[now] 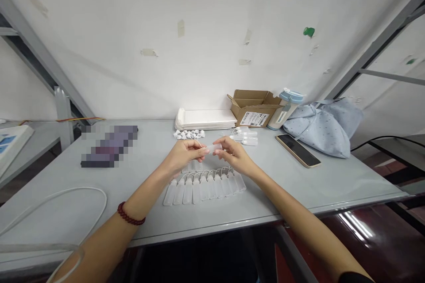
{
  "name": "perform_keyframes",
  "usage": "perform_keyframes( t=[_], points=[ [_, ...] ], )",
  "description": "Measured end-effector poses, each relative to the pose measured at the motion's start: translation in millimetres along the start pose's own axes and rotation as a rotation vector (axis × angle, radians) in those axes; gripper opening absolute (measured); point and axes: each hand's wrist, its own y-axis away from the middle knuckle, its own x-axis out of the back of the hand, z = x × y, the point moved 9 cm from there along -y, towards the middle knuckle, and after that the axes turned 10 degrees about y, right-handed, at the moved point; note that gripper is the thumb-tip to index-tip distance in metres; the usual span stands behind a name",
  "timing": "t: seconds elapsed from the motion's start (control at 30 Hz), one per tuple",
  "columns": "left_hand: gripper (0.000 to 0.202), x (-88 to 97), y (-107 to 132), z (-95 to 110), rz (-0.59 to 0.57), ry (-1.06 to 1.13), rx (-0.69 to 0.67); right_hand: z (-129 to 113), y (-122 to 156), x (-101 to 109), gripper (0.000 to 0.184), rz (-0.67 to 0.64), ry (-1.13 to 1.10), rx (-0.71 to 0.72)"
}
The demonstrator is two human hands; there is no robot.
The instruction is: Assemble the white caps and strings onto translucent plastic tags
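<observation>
A small translucent plastic bottle point(214, 147) is held level above the table between my two hands. My left hand point(186, 155) pinches its neck end between thumb and fingers, where a thin white curved tube shows. My right hand point(235, 155) grips the other end with its thumb and fingertips. Below my hands lies a row of several similar bottles point(195, 190), side by side, with thin white curved tubes at their tops. More bottles lie partly hidden behind that row. A cluster of small white caps point(189, 134) rests just beyond my left hand.
Several more bottles point(247, 137) lie beyond my right hand. At the wall stand a stack of white trays point(207, 118), an opened cardboard box point(254, 112) and a lidded cup point(284, 110). A phone point(298, 150) and a blue cloth bag point(323, 128) lie right; a pixelated object point(109, 146) lies left.
</observation>
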Motion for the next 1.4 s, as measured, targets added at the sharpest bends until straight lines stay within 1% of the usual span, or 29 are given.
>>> perform_keyframes(
  t=[0.2,0.37,0.53,0.6,0.67,0.73,0.83,0.9,0.93,1.07,1.2,1.3,1.4],
  points=[
    [0.028,1.2,1,2,0.007,-0.036,0.005,0,1,-5,0.030,-0.039,0.007,-0.035],
    [0.031,-2.1,1,1,-0.002,-0.058,0.003,7,2,-6,0.046,-0.042,-0.024,-0.134],
    [0.030,-3.0,2,-1,-0.003,-0.053,0.008,8,2,-5,0.048,-0.040,-0.065,-0.161],
    [0.030,-2.5,2,0,0.000,-0.047,0.003,7,2,-4,0.048,-0.044,-0.044,-0.146],
    [0.028,-2.8,2,1,-0.007,-0.033,-0.009,4,1,-2,0.044,-0.028,0.000,-0.112],
    [0.026,-3.8,1,2,-0.020,-0.014,-0.013,0,0,2,0.037,0.019,0.072,-0.057],
    [0.026,-4.1,0,0,-0.031,0.020,-0.004,-9,0,8,0.033,0.090,0.177,0.069],
    [0.026,-2.5,0,-2,-0.024,0.032,0.006,-12,0,8,0.030,0.097,0.210,0.125],
    [0.026,-1.4,-1,-2,-0.019,0.031,0.011,-12,0,7,0.029,0.087,0.210,0.130],
    [0.028,1.3,-1,-3,-0.021,0.019,0.021,-7,1,-1,0.031,0.004,0.177,0.058],
    [0.029,1.2,-1,-3,-0.034,-0.006,0.022,-6,3,-6,0.044,-0.051,0.175,-0.038],
    [0.033,0.6,-2,-4,-0.027,-0.045,0.018,-4,4,-6,0.049,-0.059,0.136,-0.100],
    [0.035,-0.4,-2,-3,-0.018,-0.059,0.003,-5,4,-3,0.048,-0.038,0.105,-0.102]
  ],
)
